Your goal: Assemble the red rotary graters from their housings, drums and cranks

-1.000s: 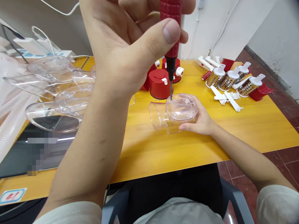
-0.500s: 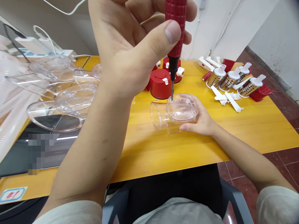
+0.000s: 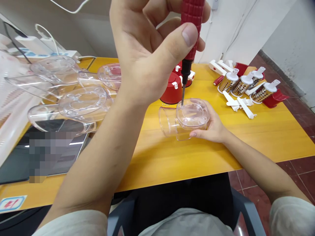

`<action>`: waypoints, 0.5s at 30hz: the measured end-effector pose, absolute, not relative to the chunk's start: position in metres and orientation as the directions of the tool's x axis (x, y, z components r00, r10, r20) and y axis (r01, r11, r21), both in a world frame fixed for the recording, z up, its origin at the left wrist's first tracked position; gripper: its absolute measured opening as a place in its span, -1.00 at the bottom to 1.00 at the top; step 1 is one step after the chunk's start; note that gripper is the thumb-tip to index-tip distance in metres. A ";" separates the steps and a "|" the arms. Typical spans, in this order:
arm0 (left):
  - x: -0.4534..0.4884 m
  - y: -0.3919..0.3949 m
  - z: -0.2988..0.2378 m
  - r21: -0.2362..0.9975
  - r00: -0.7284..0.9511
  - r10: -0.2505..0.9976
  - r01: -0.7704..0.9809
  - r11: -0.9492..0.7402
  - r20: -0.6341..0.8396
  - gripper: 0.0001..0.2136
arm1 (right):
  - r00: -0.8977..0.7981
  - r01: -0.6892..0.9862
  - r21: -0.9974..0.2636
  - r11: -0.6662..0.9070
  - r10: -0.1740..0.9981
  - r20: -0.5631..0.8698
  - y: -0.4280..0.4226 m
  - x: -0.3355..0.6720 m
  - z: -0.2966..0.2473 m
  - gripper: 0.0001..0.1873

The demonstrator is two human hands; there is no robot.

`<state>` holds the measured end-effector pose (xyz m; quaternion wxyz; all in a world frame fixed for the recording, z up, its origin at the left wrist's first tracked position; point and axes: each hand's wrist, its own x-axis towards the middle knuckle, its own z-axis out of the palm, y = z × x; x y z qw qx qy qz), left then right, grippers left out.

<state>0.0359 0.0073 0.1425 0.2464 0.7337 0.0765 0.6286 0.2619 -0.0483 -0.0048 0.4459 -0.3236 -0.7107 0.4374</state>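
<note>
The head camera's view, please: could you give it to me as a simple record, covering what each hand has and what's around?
Left hand: raised, gripping a red-handled screwdriver
Screwdriver tip: pointing down, at the oval top of a transparent plastic housing
Right hand: holding that housing by its right side
Left side of table: more transparent housings
Behind the housing: red round parts, partly hidden
Right side of table: four perforated metal grater drums
Surface: yellow table

Yellow table (image 3: pixel 162 164) — on it a clear housing (image 3: pixel 193 114), red tubs (image 3: pixel 169 91), perforated metal drums (image 3: pixel 226 85), white strips (image 3: pixel 246 107).
</note>
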 end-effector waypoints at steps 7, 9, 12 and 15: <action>0.032 0.016 0.143 0.463 0.118 0.449 -0.142 -0.875 0.886 -0.53 | -0.395 0.048 -0.905 0.423 0.840 0.371 -0.048 0.262 -0.006 0.29; 0.033 0.017 0.143 0.469 0.102 0.458 -0.151 -0.870 0.883 -0.55 | -0.398 0.055 -0.909 0.414 0.844 0.360 -0.047 0.262 -0.006 0.31; 0.035 0.013 0.146 0.473 0.121 0.457 -0.254 -0.844 0.881 -0.79 | -0.400 0.036 -0.913 0.406 0.843 0.359 -0.048 0.262 -0.005 0.30; 0.036 0.003 0.150 0.526 0.145 0.509 -0.333 -0.783 0.849 -0.87 | -0.393 0.042 -0.913 0.405 0.847 0.358 -0.048 0.261 -0.004 0.29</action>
